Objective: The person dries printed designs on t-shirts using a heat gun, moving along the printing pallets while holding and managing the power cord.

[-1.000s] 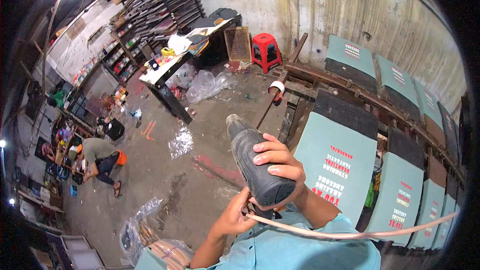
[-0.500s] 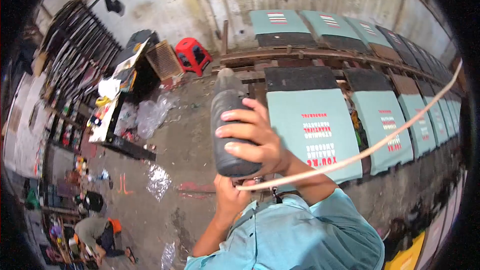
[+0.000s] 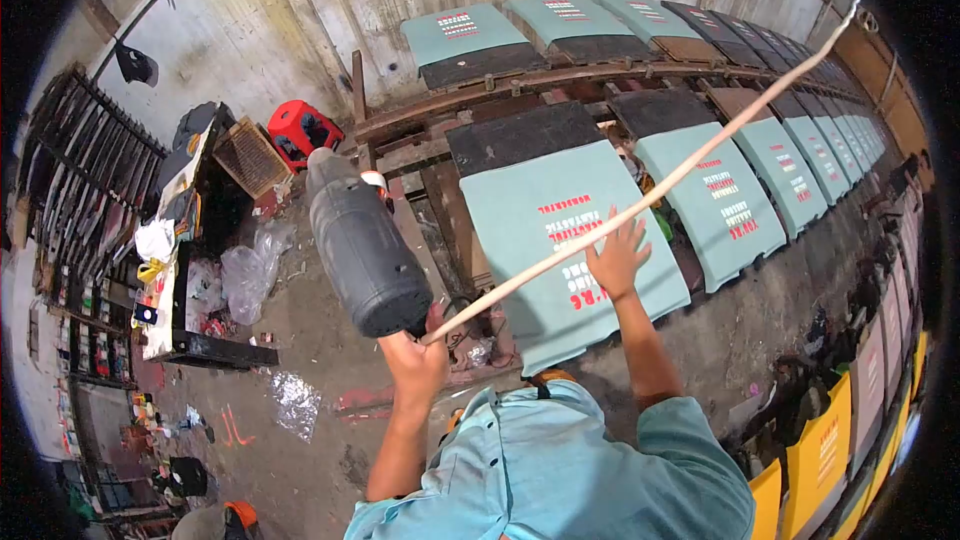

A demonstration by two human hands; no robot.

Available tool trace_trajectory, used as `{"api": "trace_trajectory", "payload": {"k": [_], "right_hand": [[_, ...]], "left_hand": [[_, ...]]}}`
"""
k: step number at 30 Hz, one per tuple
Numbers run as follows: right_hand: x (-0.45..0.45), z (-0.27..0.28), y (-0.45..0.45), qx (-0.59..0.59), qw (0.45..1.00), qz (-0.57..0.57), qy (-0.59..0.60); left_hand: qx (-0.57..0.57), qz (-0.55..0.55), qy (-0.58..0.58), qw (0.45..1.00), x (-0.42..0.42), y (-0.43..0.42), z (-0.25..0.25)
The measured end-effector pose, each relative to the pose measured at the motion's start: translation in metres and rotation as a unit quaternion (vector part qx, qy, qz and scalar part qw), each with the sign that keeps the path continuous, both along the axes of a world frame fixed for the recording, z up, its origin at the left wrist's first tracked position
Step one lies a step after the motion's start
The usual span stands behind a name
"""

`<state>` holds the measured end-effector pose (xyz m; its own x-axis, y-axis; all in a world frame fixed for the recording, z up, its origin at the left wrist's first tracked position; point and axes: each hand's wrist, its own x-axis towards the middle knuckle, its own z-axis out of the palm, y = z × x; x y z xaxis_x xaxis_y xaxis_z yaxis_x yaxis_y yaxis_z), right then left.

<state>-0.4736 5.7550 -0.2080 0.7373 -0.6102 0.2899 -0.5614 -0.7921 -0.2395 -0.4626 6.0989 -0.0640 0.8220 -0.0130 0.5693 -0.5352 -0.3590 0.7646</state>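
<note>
My left hand (image 3: 412,368) is closed around the grip of a dark grey heat gun (image 3: 365,250), whose barrel points away and up to the left. A long beige power cord (image 3: 640,205) runs from the grip up to the right, passing across the view. My right hand (image 3: 620,262) has its fingers spread over the near mint-green fabric panel (image 3: 520,220), which bears red and white printed words. I cannot tell if the palm touches the cloth. The panel lies on a board with a dark upper end (image 3: 525,135).
More printed green panels (image 3: 710,205) lie in two rows along a wooden rail (image 3: 560,75). Yellow panels (image 3: 815,450) hang at lower right. Leftward are a red stool (image 3: 300,130), a cluttered table (image 3: 165,310), a rack of frames (image 3: 75,170) and a partly visible person (image 3: 205,523).
My right hand has let go of the heat gun's body and moved right, over the near panel. The heat gun has swung left in my left hand. The view has shifted right.
</note>
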Motion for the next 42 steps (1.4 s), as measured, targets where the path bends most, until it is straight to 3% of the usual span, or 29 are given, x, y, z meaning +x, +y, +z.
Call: {"api": "trace_trajectory", "payload": {"k": [3, 7, 13, 17, 21, 22, 23, 24, 25, 26, 27, 29, 31, 34, 37, 40, 41, 42], "right_hand": [[-0.009, -0.039, -0.017, -0.001, 0.998, 0.024, 0.064], [0.002, -0.031, 0.036, 0.043, 0.985, 0.113, 0.125], [0.058, -0.046, 0.042, 0.010, 0.982, 0.187, -0.025], [0.105, -0.047, 0.025, 0.037, 0.990, 0.138, 0.020], [0.082, -0.050, -0.023, 0.043, 0.994, 0.096, 0.034], [0.075, -0.046, -0.037, 0.033, 0.997, 0.047, 0.055], [0.068, -0.038, -0.047, 0.023, 0.997, -0.003, 0.077], [0.061, -0.032, -0.053, 0.202, 0.978, 0.021, -0.049], [0.056, -0.025, -0.061, 0.367, 0.912, 0.042, -0.177], [0.053, -0.016, -0.069, 0.511, 0.804, 0.064, -0.299], [0.046, -0.008, -0.074, 0.630, 0.657, 0.082, -0.406], [0.025, 0.016, -0.074, 0.768, 0.278, 0.114, -0.566], [0.005, 0.063, -0.042, 0.762, 0.234, 0.155, -0.584], [-0.020, 0.093, 0.010, 0.750, 0.167, 0.192, -0.610], [-0.040, 0.110, 0.075, 0.734, 0.227, 0.200, -0.608], [-0.054, 0.080, 0.148, 0.660, 0.558, 0.156, -0.479], [-0.062, 0.083, 0.176, 0.555, 0.711, 0.236, -0.361], [-0.069, 0.116, 0.220, 0.633, 0.641, 0.222, -0.372]], "left_hand": [[0.049, 0.015, -0.005, 0.999, 0.004, -0.003, -0.012], [-0.051, 0.032, 0.093, 0.994, 0.004, -0.025, -0.011], [-0.103, 0.046, 0.099, 0.989, 0.000, -0.047, -0.001], [-0.087, 0.048, 0.101, 0.990, 0.000, -0.050, 0.004], [-0.063, 0.053, 0.110, 0.991, -0.002, -0.038, -0.001], [-0.107, 0.045, 0.147, 0.982, -0.005, -0.038, 0.002], [-0.068, 0.043, 0.135, 0.988, -0.007, -0.030, -0.005], [-0.029, 0.037, 0.123, 0.991, -0.009, -0.018, -0.018], [0.008, 0.027, 0.108, 0.994, -0.007, -0.013, -0.024], [0.001, 0.026, 0.101, 0.995, -0.004, -0.014, -0.025], [-0.004, 0.023, 0.096, 0.995, -0.005, -0.014, -0.023], [-0.054, -0.005, 0.147, 0.988, -0.005, -0.013, -0.016], [-0.144, -0.051, 0.252, 0.956, 0.000, -0.012, -0.003], [-0.146, -0.138, 0.276, 0.940, 0.005, -0.007, 0.013], [-0.125, -0.219, 0.267, 0.930, 0.007, 0.003, 0.023], [-0.082, -0.306, 0.258, 0.912, 0.008, 0.015, 0.002], [-0.040, -0.312, 0.196, 0.929, 0.006, 0.016, -0.006], [-0.045, -0.333, 0.222, 0.915, 0.003, 0.016, -0.017]]}}
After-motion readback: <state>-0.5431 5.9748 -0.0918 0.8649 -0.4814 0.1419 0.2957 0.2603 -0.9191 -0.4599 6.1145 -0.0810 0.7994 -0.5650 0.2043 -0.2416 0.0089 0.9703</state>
